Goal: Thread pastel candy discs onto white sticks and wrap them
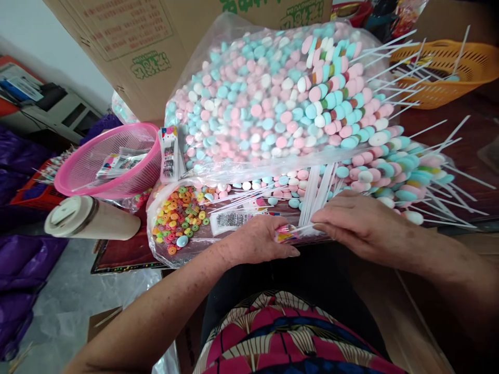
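Note:
My left hand [257, 240] is closed around a small printed plastic bag [286, 234], pink and yellow at its visible end. A thin white stick [304, 227] runs from this bag to my right hand [353, 223], whose thumb and fingers pinch its end. The rest of the bag's contents are hidden by my left fingers. Just above my right hand lies a bundle of white, strip-like pieces [314, 192]. Flat printed bags [230, 221] rest beyond my left hand, with loose white sticks [244, 200] across the surface.
A big clear bag of pastel candies [241, 104] fills the middle. Candy skewers [339, 98] are stacked at right, sticks outward. Ring candies [179, 213] lie left. Around them are a pink basket [70, 174], a cup [105, 221], a yellow basket [475, 67] and a cardboard box [113, 47].

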The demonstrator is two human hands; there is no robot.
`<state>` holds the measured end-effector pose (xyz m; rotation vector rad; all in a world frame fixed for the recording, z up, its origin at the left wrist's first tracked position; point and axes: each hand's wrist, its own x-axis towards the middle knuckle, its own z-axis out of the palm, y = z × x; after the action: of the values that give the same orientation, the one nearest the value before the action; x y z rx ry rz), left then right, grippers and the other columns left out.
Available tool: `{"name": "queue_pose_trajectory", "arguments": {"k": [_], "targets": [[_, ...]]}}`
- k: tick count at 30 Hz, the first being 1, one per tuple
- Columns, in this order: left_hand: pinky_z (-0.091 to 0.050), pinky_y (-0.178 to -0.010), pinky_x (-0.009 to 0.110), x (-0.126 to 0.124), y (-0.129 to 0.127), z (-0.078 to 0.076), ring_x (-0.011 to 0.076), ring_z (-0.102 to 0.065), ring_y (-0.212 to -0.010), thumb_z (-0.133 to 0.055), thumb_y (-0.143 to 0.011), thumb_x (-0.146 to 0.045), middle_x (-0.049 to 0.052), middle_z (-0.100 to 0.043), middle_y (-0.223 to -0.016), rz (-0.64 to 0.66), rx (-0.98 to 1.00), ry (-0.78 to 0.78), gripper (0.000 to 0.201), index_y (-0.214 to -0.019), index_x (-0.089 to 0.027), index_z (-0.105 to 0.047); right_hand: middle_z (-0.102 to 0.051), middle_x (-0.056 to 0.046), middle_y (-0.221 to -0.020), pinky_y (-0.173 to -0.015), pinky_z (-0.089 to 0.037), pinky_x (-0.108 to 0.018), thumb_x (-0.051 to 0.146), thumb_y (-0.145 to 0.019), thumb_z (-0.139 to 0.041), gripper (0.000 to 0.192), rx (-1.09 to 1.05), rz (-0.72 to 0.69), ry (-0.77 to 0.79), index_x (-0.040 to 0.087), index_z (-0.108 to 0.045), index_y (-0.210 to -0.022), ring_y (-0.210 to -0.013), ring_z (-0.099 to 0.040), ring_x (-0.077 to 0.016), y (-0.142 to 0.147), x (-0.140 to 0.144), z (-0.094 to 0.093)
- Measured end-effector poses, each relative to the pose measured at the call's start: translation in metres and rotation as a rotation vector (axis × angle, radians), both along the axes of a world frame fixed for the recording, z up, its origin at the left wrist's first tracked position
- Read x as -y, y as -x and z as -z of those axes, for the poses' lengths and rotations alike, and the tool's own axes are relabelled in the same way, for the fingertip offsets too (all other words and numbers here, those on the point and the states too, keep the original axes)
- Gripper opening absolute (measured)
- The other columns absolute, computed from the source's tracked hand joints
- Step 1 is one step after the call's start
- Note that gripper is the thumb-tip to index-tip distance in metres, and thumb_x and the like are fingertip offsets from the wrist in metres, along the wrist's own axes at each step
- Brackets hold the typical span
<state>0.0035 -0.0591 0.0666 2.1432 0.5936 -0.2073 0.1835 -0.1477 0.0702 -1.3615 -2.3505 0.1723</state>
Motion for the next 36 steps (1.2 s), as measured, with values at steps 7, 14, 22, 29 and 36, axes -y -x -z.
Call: {"name": "queue_pose_trajectory", "arguments": {"k": [7,14,22,29,36], "targets": [[-0.044,-0.075,0.03,-0.002,-0.005,0.009,0.0187,-0.058,-0.084,-0.063,-0.074,-0.025,0.005,-0.066,-0.091,-0.142,0.202,0.116,0.032,-0.105,-0.017,-0.058,-0.058,-0.004,-0.062,-0.055,-0.033,-0.026,0.017,-0.086,-0.037,0.026,-0.053,0.098,0.103,0.017,-0.053,-0.065,-0.059,-0.05,-0.0155,0.016,-0.006,0.012],[-0.042,-0.064,0.022,-0.025,0.044,-0.005,0.0119,-0.057,-0.076,-0.055,-0.082,-0.044,0.004,-0.062,-0.089,-0.17,0.148,0.659,0.034,-0.102,-0.016,-0.056,-0.051,0.002,-0.058,-0.051,-0.033,-0.021,0.026,-0.09,-0.039,0.026,-0.276,0.168,0.209,0.019,-0.049,-0.067,-0.053,-0.046,-0.0104,0.005,-0.012,0.004],[-0.039,-0.058,0.023,0.017,0.035,0.013,0.0098,-0.045,-0.06,-0.039,-0.089,-0.044,-0.002,-0.047,-0.069,-0.477,0.279,0.355,0.03,-0.078,-0.018,-0.048,-0.059,0.001,-0.073,-0.052,-0.039,-0.022,0.04,-0.086,-0.048,0.029,-0.595,0.368,0.375,0.019,-0.05,-0.106,-0.056,-0.05,-0.0106,0.025,-0.01,0.013],[-0.037,-0.064,0.025,0.025,0.036,0.018,0.0119,-0.042,-0.067,-0.032,-0.092,-0.04,-0.002,-0.047,-0.072,-0.275,0.261,0.221,0.027,-0.083,-0.018,-0.047,-0.054,0.002,-0.055,-0.052,-0.039,-0.021,0.031,-0.093,-0.034,0.031,-0.642,0.36,0.328,0.02,-0.046,-0.066,-0.051,-0.051,-0.0099,0.067,0.012,0.037],[-0.037,-0.059,0.021,0.014,0.037,0.01,0.0103,-0.041,-0.063,-0.035,-0.091,-0.038,-0.003,-0.044,-0.067,-0.195,0.145,0.344,0.027,-0.08,-0.017,-0.049,-0.062,-0.004,-0.059,-0.053,-0.036,-0.028,0.022,-0.09,-0.035,0.026,-0.066,0.491,-0.17,0.018,-0.057,-0.075,-0.055,-0.055,-0.0166,0.054,0.005,0.029]]}}
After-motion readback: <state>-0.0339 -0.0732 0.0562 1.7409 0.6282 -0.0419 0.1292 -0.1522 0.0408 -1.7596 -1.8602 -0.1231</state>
